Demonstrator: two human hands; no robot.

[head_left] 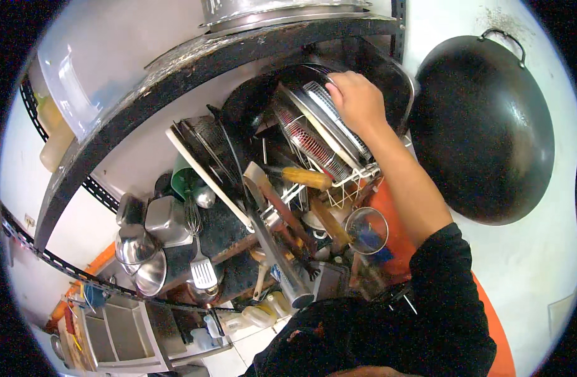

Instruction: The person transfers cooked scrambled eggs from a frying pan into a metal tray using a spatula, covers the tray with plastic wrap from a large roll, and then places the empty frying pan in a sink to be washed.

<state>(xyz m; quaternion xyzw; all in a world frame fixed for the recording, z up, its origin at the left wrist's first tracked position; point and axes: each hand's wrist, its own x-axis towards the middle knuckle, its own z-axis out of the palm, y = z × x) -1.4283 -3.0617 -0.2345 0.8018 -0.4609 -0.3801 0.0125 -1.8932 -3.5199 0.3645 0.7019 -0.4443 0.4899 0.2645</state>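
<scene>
Fingers bent over the top edge of a silver mesh piece (336, 117), the right hand (360, 100) hides its own fingertips, so I cannot tell if it is clamped; the left is out of view. The piece stands tilted in the white wire rack (365, 172). Handling it there seems the step, calling for a sure hold. Countable nearby: one wok (483, 132), one whisk (193, 217), one slotted turner (203, 273).
</scene>
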